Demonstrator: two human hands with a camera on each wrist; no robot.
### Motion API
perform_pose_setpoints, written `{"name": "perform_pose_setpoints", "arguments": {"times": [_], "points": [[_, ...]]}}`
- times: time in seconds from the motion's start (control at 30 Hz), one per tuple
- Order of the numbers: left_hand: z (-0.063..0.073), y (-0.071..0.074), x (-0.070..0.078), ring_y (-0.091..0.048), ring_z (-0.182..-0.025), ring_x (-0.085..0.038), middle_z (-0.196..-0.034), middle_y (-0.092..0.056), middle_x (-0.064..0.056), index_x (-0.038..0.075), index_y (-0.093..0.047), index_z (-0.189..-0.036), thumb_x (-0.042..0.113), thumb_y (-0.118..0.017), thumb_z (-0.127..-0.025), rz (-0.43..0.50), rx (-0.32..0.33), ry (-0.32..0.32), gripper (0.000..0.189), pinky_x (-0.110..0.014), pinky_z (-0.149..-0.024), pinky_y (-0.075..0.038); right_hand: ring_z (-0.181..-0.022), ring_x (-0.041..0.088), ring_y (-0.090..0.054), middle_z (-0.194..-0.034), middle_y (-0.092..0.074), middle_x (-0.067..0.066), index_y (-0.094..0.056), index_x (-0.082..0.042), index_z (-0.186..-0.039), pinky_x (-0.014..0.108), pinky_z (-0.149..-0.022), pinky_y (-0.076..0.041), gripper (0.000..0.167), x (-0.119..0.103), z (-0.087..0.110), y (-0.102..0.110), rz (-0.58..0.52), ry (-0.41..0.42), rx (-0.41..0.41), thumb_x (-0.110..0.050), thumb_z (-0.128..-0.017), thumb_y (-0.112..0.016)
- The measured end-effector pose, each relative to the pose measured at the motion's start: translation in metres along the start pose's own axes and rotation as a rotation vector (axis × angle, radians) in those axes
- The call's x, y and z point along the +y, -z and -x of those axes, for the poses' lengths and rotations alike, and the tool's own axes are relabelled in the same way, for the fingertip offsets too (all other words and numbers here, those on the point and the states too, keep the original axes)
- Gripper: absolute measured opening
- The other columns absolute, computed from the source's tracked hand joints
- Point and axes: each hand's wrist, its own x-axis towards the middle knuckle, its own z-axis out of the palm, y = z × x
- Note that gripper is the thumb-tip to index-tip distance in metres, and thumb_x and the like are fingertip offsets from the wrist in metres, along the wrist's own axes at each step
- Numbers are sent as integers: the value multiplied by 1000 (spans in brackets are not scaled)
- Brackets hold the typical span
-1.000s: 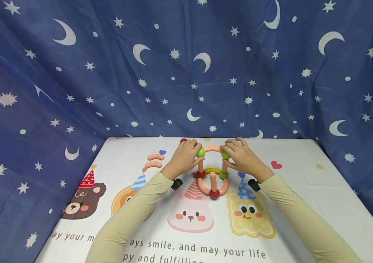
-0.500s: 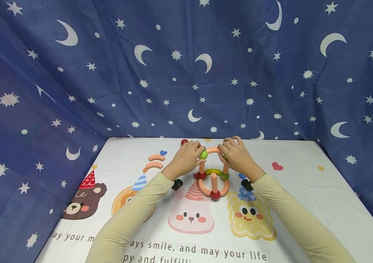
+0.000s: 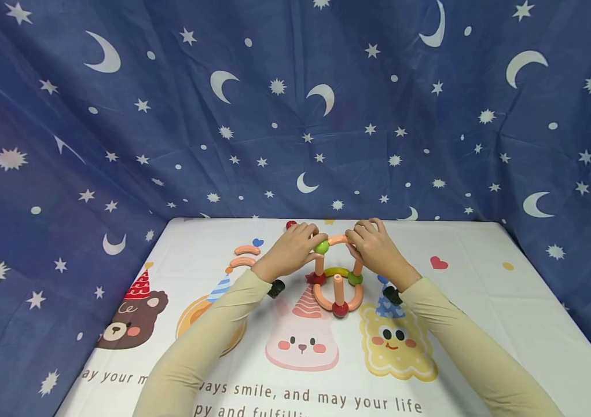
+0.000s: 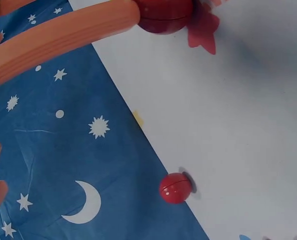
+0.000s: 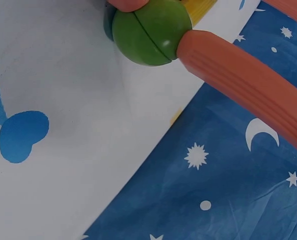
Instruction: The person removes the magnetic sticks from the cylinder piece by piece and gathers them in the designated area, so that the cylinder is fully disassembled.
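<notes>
A toy frame of orange rods and coloured balls stands on the table between both hands. My left hand pinches the green ball at its upper left corner. A curved orange rod runs from there to the upper right corner, which my right hand grips and hides. Uprights drop to a red ball and a green ball on the base ring. Another upright orange rod, with its top end free, rises from the front red ball. A curved yellow rod forms the ring's back.
Two curved orange pieces lie loose to the left. A loose red ball sits near the table's back edge, behind my left hand. A blue curtain with moons and stars hangs behind the printed white tablecloth.
My right hand has shifted slightly left and closed over the upper right green ball, which was visible a second ago. The left hand keeps its hold with little movement.
</notes>
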Motion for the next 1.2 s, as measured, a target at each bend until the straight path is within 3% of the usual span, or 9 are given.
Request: {"name": "perform_pose_setpoints", "arguments": {"times": [0.6,0.8,1.0,1.2], "points": [[3,-5,4,-54,-96,-20,-105,-56,-5,11,-54,-116,36,-58,-91,-55,27,17,36,-33,-86,-44,-94,29,-58,-86,-63,9,-61,-6,-95,50,-89,-41,21,-2,-1,-1,-19,8,-20,-17,-81,-73],[1,-3,4,-54,-93,-20,-101,-56,-5,10,-54,-109,32,-60,-89,-69,60,5,31,-34,-87,-44,-94,29,-58,-86,-62,10,-61,-6,-95,50,-89,-41,20,-2,-1,0,-23,7,-22,-16,-82,-71],[-2,-6,3,-54,-84,-19,-90,-56,-3,10,-54,-98,30,-65,-79,-196,105,-2,29,-33,-83,-46,-94,29,-58,-85,-61,9,-62,-7,-94,49,-88,-42,18,-2,-1,1,9,12,-29,-16,-81,-72],[-2,-10,2,-52,-78,-16,-82,-52,-1,11,-50,-92,34,-65,-80,-299,116,-4,29,-30,-78,-45,-94,28,-57,-86,-61,9,-62,-7,-94,48,-89,-41,18,-2,0,1,31,12,-40,-16,-81,-71]]}}
